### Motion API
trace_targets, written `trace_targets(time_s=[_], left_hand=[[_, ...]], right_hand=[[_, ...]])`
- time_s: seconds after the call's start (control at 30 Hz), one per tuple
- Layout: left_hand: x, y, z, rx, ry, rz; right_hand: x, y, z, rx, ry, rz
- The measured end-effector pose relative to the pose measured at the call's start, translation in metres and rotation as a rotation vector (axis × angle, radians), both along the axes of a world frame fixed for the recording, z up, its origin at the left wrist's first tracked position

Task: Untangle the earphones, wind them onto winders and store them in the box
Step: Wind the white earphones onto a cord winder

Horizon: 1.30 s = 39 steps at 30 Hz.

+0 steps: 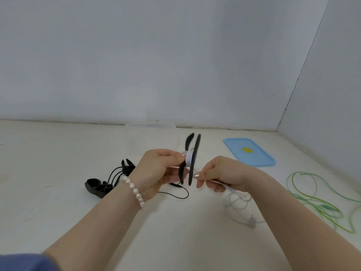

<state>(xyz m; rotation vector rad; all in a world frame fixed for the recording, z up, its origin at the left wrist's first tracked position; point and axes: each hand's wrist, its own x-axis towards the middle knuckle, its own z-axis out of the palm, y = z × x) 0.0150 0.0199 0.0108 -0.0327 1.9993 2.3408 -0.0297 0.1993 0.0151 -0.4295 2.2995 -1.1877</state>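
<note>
While your left hand (158,169) grips the black winder (192,159) by its near flange, your right hand (220,176) pinches the white earphone cable (237,198) just to the right of it, so both hands are grasping something. The winder stands on edge, its 2 flat discs upright and its long axis running near to far, with white turns (188,159) already packed on the core between them. From your right hand the core lies up and to the left, close by; the free cable trails down and right onto the table (58,153), ending in a loose tangle near your right wrist. I judge the next wrap turns on feeding that cable into the narrow slot between the discs. Far behind the winder sits the clear box (152,137), lid off; I cannot tell whether anything is in it. Its blue lid (249,152) lies flat to the right. Black earphones on black winders (109,180) rest at left, and green earphones (320,200) sprawl unwound at right.
</note>
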Motion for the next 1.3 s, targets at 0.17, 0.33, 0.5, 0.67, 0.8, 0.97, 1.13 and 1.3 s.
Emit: trace_targets(time_s=[0.17,0.33,0.5,0.67,0.8,0.97,1.13,1.3], left_hand=[[0.002,0.006,-0.005,-0.315,0.043,-0.068],[0.003,0.005,-0.007,-0.404,0.027,-0.143],[-0.002,0.002,-0.012,-0.567,0.062,-0.126],[-0.006,0.002,-0.013,-0.502,0.086,-0.016],[-0.006,0.002,-0.011,-0.442,0.091,-0.008],[-0.014,-0.002,-0.019,-0.502,0.12,0.126],[-0.012,0.001,-0.016,-0.276,0.114,0.2],[-0.009,-0.002,-0.007,0.061,0.018,0.196]], right_hand=[[-0.006,0.009,0.005,0.028,0.142,-0.199],[-0.006,0.011,0.008,-0.01,0.118,-0.195],[-0.012,0.022,0.014,-0.101,0.022,-0.234],[-0.011,0.019,0.02,-0.216,-0.06,-0.324],[-0.009,0.015,0.02,-0.306,-0.081,-0.366],[0.001,0.005,0.026,-0.386,-0.051,-0.168],[0.018,-0.013,0.022,-0.325,-0.097,0.156],[0.015,-0.018,0.01,-0.162,-0.073,0.215]])
